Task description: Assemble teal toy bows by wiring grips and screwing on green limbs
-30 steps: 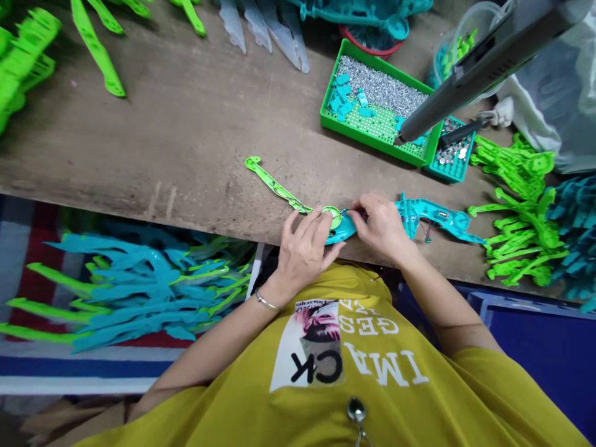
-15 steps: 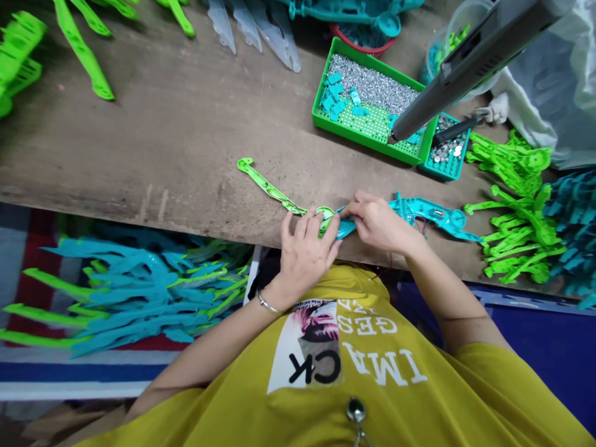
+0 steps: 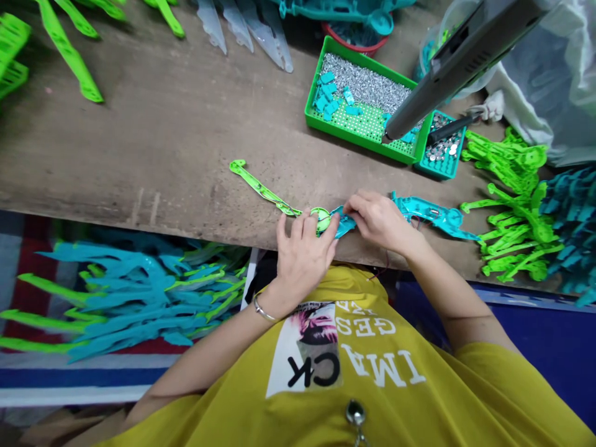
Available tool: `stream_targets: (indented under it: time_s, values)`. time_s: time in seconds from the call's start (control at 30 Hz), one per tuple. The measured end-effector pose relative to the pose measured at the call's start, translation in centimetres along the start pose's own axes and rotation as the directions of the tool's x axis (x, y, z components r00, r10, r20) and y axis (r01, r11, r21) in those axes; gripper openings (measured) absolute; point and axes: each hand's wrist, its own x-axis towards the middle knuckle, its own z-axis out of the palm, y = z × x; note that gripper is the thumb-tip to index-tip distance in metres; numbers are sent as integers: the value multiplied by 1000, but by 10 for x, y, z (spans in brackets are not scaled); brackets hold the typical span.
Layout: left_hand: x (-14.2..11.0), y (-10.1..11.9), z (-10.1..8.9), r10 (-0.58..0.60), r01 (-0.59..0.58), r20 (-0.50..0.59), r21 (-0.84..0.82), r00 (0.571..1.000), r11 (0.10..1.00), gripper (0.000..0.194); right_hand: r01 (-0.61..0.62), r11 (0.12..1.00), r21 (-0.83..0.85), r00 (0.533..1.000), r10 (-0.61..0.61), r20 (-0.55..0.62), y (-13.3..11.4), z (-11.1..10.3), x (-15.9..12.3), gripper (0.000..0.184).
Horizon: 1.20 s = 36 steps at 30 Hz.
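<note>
A long plastic toy shell lies on the table near its front edge, with a thin lime-green arm [image 3: 261, 189] on the left and a teal body [image 3: 431, 214] on the right. My left hand [image 3: 305, 248] holds it down, fingers bent over the round green joint [image 3: 321, 218]. My right hand [image 3: 379, 220] is closed in a pinch over the teal part beside that joint. A thin dark wire runs along the green arm and across the joint toward my right fingertips, which partly hide it. More thin wires show near the right wrist.
A green basket [image 3: 363, 133] holds silver screws and small teal pieces. A teal basket [image 3: 437, 164] of metal discs stands beside it, under hanging dark power screwdrivers [image 3: 447, 74]. Green parts [image 3: 521, 236] pile up at right; assembled teal-green shells [image 3: 125, 279] lie below the table at left.
The whole view has shifted slightly. My right fingers have lifted a little off the joint, so more of the teal piece shows between my hands. My left hand stays on the joint.
</note>
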Motion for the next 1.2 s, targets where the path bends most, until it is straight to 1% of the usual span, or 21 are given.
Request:
stream_targets:
  time_s: [0.17, 0.33, 0.53, 0.63, 0.73, 0.93, 1.1, 1.2]
  values:
    - [-1, 1, 1, -33, 33, 3, -67, 999, 997, 51, 36, 999, -35, 999, -37, -27, 3, 6, -2, 25]
    - [-1, 2, 3, -32, 33, 12, -24, 999, 999, 48, 62, 998, 10, 997, -61, -57, 8, 10, -3, 25]
    - [-1, 2, 3, -45, 45, 6, -47, 999, 998, 49, 56, 998, -32, 996, -58, -61, 10, 9, -1, 30]
    - [0, 2, 1, -40, 41, 28, -25, 999, 999, 49, 75, 996, -46, 995, -78, -65, 11, 9, -2, 31]
    - [1, 3, -3, -40, 39, 52, 19, 998, 999, 46, 97, 995, -35, 990, -99, -95, 14, 10, -2, 29]
    - [1, 7, -8, -61, 54, 100, 67, 993, 996, 47, 172, 985, -4, 975, -171, -140, 22, 16, -2, 28]
    - [3, 8, -8, -43, 34, 98, 93, 994, 995, 46, 160, 984, -73, 974, -170, -150, 20, 18, -3, 32]
    - [3, 7, -8, -37, 29, 91, 93, 995, 995, 47, 162, 986, -36, 976, -165, -140, 21, 15, -8, 31]
